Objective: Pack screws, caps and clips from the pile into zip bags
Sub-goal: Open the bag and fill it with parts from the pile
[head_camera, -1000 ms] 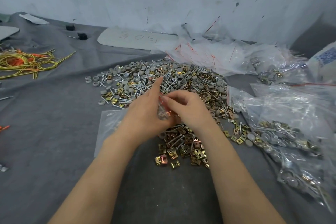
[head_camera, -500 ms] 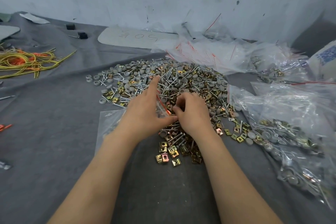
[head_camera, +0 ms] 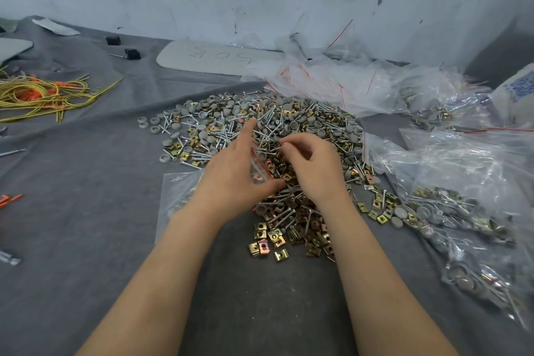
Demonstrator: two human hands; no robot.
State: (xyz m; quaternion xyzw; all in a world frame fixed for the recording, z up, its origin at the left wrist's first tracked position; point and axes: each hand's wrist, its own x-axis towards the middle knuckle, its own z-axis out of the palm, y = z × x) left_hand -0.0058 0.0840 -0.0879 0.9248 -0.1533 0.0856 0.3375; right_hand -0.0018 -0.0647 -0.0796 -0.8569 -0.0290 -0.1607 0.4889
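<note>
A big pile (head_camera: 289, 130) of silver screws, grey round caps and brass-coloured clips lies on the grey cloth in front of me. My left hand (head_camera: 231, 173) holds a small clear zip bag (head_camera: 258, 169) with a red seal strip, its mouth held toward my right hand. My right hand (head_camera: 312, 167) hovers over the pile just right of the bag, fingers curled and pinched; what they pinch is too small to tell. A group of brass clips (head_camera: 291, 234) sits nearest me.
Filled zip bags (head_camera: 450, 211) lie at the right, empty bags with red strips (head_camera: 341, 84) at the back. Another clear bag (head_camera: 179, 191) lies flat under my left wrist. Yellow and orange cords (head_camera: 43, 95) lie far left. A grey board (head_camera: 208, 58) rests by the wall.
My right hand has moved off the bag's mouth and up over the pile, its fingers curling in. My left hand keeps the bag in almost the same place.
</note>
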